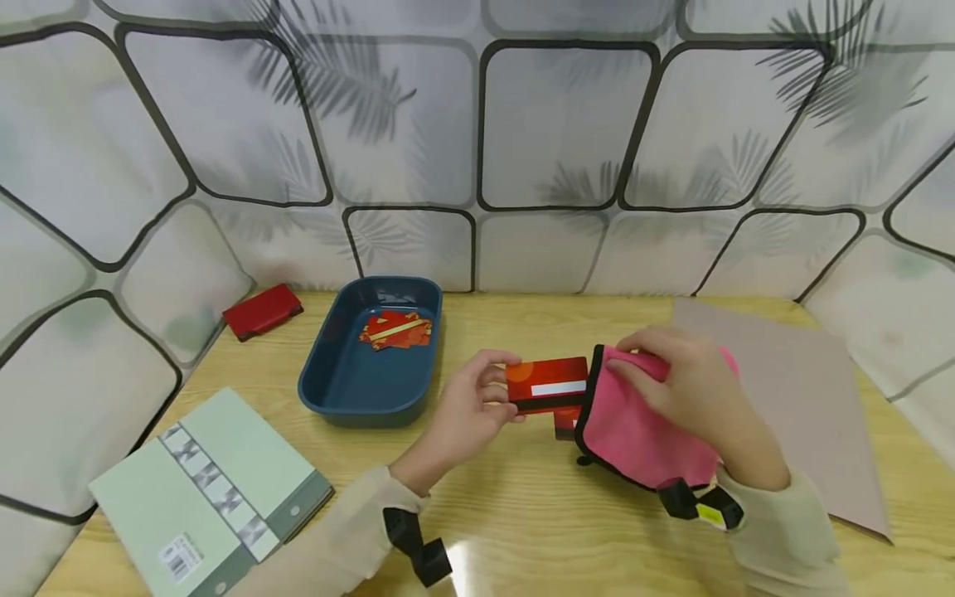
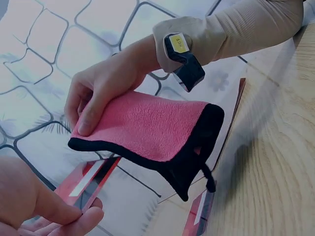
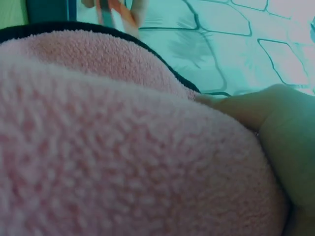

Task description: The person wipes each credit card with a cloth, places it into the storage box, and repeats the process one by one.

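My left hand (image 1: 475,404) pinches the left end of a red card (image 1: 548,383) with a white strip and a black stripe. Its other end reaches the black edge of a pink fleece cloth (image 1: 645,431), also seen as a folded cloth (image 2: 147,123) in the left wrist view. My right hand (image 1: 694,390) grips the cloth's upper edge between thumb and fingers. A second red card (image 1: 566,423) shows on the table, partly covered by the first card and the cloth. In the right wrist view, pink fleece (image 3: 123,147) fills most of the picture.
A blue tray (image 1: 358,390) at the back holds several red cards (image 1: 399,329). Left of it lies a dark red wallet-like item (image 1: 263,312). A pale green binder (image 1: 216,489) is at front left, and a flat grey-mauve board (image 1: 791,398) lies at right.
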`<move>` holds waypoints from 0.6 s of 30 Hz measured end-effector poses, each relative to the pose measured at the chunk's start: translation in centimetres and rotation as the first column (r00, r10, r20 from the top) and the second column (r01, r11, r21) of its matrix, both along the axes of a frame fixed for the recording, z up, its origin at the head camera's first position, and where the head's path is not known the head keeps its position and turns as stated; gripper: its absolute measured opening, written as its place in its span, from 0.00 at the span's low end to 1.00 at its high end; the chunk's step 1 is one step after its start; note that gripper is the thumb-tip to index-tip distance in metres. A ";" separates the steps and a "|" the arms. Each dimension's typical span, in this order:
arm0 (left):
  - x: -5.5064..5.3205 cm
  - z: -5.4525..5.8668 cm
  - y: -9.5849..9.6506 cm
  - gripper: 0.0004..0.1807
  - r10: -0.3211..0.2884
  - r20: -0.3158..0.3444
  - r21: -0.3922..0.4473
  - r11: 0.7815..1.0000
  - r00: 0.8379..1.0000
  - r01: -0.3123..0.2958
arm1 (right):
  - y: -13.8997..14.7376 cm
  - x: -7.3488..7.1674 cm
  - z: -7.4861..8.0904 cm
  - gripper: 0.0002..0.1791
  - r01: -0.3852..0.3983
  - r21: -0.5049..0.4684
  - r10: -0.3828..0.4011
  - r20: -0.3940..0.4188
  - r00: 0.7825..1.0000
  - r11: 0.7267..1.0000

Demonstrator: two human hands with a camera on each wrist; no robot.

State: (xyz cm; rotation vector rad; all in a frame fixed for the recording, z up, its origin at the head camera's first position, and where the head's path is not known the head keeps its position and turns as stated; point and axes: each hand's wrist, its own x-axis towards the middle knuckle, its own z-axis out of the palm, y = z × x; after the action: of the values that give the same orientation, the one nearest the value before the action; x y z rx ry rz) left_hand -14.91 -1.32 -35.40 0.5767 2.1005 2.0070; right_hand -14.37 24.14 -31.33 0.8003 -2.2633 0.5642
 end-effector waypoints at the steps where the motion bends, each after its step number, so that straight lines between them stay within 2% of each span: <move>1: -0.1 0.0 0.0 0.28 0.003 -0.010 -0.007 1.000 1.000 -0.003 | 0.0 0.0 0.0 0.09 -0.013 -0.007 0.013 -0.003 1.000 1.000; 5: -0.5 -0.2 0.2 0.28 0.015 -0.019 -0.010 1.000 1.000 -0.015 | -0.7 0.2 0.1 0.04 -0.074 -0.030 0.073 -0.027 0.997 0.997; 10: -0.6 -0.5 0.3 0.27 0.019 -0.027 -0.019 1.000 0.999 -0.019 | -2.5 0.2 -0.4 0.15 -0.133 -0.005 0.133 -0.015 0.991 0.991; 14: -0.4 -0.9 0.7 0.28 -0.036 -0.011 -0.025 0.999 0.999 0.036 | -3.7 0.1 -1.3 0.18 -0.166 0.017 0.166 0.014 0.986 0.986; 18: -0.2 -1.0 1.3 0.27 -0.097 -0.009 -0.013 0.995 0.995 0.097 | -4.3 0.0 -1.9 0.17 -0.197 0.025 0.197 -0.001 0.980 0.980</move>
State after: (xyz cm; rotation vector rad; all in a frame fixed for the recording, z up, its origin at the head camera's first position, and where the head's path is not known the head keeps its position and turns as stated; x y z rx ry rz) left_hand -15.14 -0.05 -36.36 0.6743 2.0473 1.9410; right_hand -14.38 19.80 -33.23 1.0447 -2.2052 0.6258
